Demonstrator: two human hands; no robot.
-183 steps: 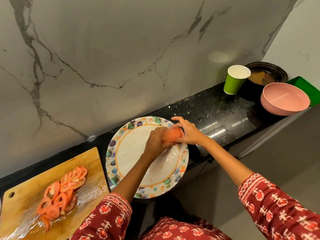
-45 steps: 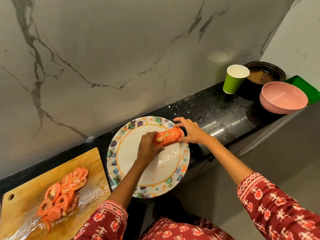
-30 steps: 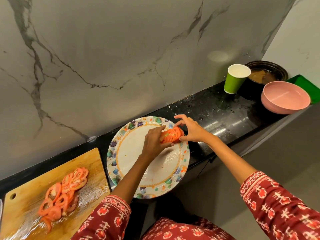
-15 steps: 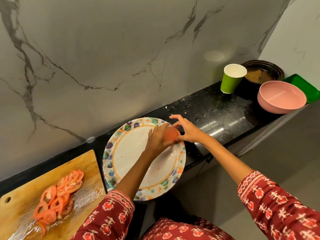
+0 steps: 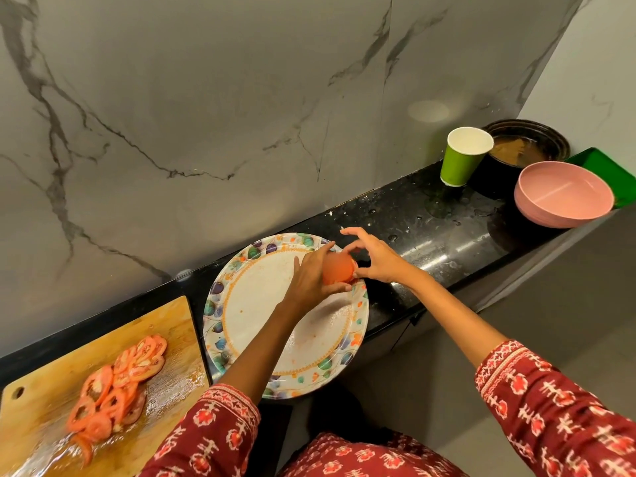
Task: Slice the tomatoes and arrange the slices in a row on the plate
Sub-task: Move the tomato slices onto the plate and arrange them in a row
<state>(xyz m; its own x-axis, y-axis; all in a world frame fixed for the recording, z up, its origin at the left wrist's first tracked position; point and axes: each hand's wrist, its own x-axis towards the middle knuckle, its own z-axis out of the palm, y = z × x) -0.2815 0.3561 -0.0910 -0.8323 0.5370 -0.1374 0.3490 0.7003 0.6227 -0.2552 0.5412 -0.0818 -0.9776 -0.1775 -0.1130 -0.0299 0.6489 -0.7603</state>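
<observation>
A stack of tomato slices (image 5: 339, 269) lies pressed together like a whole tomato on the far right part of the patterned plate (image 5: 247, 304). My left hand (image 5: 311, 277) curls over the stack from the left and grips it. My right hand (image 5: 373, 261) touches the stack's right end with thumb and fingertips, the other fingers spread. More tomato slices (image 5: 117, 383) lie in a loose heap on the wooden cutting board (image 5: 165, 332) at the lower left.
On the black counter (image 5: 430, 235) to the right stand a green paper cup (image 5: 463, 156), a dark pot (image 5: 526, 146), a pink bowl (image 5: 564, 194) and a green container (image 5: 616, 170). The marble wall rises directly behind. The plate overhangs the counter's front edge.
The slices were fanned out between my hands 1.5 s ago. My left hand has since pushed them back together into a tight stack. The camera shifted slightly.
</observation>
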